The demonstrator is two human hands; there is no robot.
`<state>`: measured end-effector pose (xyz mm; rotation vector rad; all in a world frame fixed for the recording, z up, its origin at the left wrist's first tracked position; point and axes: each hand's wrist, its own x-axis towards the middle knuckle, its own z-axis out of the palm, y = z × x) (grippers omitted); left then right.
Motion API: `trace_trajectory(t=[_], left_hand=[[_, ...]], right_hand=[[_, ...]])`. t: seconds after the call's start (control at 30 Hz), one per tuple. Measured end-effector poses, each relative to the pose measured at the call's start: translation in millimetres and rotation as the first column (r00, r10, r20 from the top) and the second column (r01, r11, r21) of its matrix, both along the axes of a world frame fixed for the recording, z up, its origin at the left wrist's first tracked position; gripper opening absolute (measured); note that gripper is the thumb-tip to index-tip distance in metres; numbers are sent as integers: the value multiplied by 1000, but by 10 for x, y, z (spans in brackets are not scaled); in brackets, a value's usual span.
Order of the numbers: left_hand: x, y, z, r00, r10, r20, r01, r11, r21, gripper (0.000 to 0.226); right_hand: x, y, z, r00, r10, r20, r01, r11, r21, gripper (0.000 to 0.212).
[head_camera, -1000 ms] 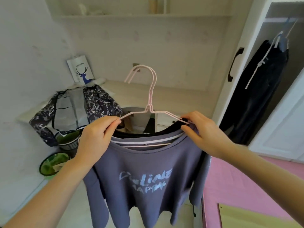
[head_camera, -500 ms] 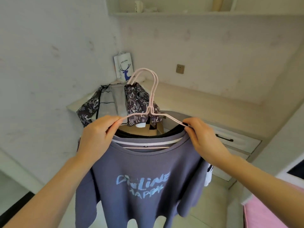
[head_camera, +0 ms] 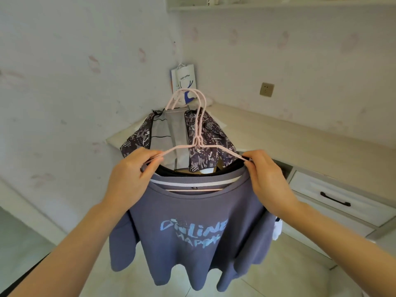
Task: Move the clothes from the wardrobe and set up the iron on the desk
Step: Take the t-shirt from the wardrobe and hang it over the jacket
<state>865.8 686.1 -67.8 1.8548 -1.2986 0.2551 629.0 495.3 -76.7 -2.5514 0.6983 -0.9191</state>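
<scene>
A grey-blue T-shirt (head_camera: 192,228) with pale blue lettering hangs in front of me on pink wire hangers (head_camera: 198,133), with a black garment (head_camera: 171,171) behind its neckline. My left hand (head_camera: 130,176) pinches the hangers' left shoulder. At the right shoulder, my right hand (head_camera: 265,179) grips the wire and the collar. Beyond the shirt, a dark patterned garment (head_camera: 199,142) with a grey one inside it drapes over the corner of the beige desk (head_camera: 289,138). No iron or wardrobe is in view.
A white paper bag with a blue deer print (head_camera: 184,80) stands in the desk's corner against the wall. A wall socket (head_camera: 266,89) sits above the desk. White drawers with a black handle (head_camera: 335,202) are under the desk at right. A shelf (head_camera: 278,4) runs overhead.
My view has swung left: the wardrobe and pink surface at right have left the frame, and the desk corner with the draped garment is now closer, straight ahead. Both hands keep their hold.
</scene>
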Motion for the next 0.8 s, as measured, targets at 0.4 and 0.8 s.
trace_trajectory(t=[0.4, 0.8], left_hand=[[966, -848, -62, 975, 207, -80, -181, 950, 254, 39], [1718, -1928, 40, 926, 358, -116, -328, 919, 219, 23]], right_hand=[[962, -1395, 17, 999, 34, 27, -35, 998, 55, 18], [1907, -2721, 103, 994, 101, 41, -104, 991, 79, 13]])
